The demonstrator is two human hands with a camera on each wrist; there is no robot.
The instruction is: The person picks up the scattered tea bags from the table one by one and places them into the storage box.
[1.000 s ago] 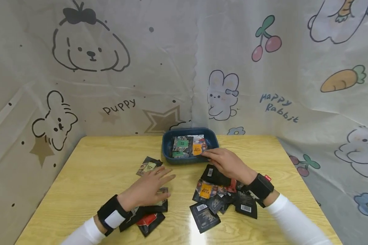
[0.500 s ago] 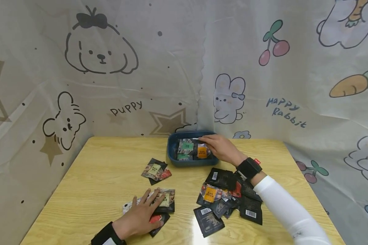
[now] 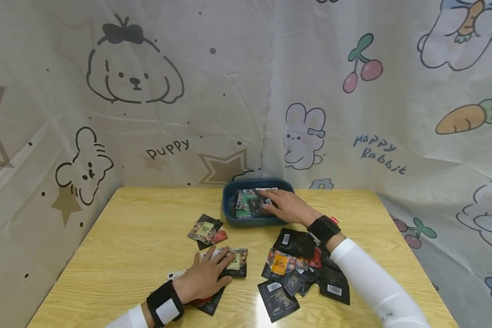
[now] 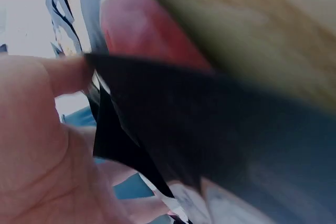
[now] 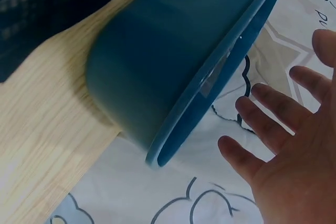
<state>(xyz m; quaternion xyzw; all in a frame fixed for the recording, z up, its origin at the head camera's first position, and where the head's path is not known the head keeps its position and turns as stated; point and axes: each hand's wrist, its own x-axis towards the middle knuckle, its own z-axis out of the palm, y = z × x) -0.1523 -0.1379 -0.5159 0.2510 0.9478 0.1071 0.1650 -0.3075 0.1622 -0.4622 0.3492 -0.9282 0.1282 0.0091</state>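
Note:
My left hand (image 3: 207,277) rests with fingers spread on a pile of flat packets; one with a pale yellow label (image 3: 235,261) pokes out past its fingertips. In the left wrist view a black packet (image 4: 173,114) stands tilted close to the palm, near the thumb. My right hand (image 3: 289,206) is over the right side of a blue plastic bin (image 3: 254,222). Its fingers are apart and hold nothing in the right wrist view. Inside the bin lie green-labelled packets (image 3: 246,200) and a dark packet (image 3: 257,207) beside the right fingertips, partly hidden.
A heap of black packets (image 3: 297,243), one with an orange label (image 3: 279,264), lies right of centre on the wooden table (image 3: 147,228). A small stack of packets (image 3: 205,228) sits left of the bin. Behind the table hangs a printed cloth (image 3: 213,100).
My right hand has moved further over the bin, and a dark packet now covers the orange-labelled one there. My left hand first came down onto the near-left pile; it and the yellow-labelled packet then shifted right.

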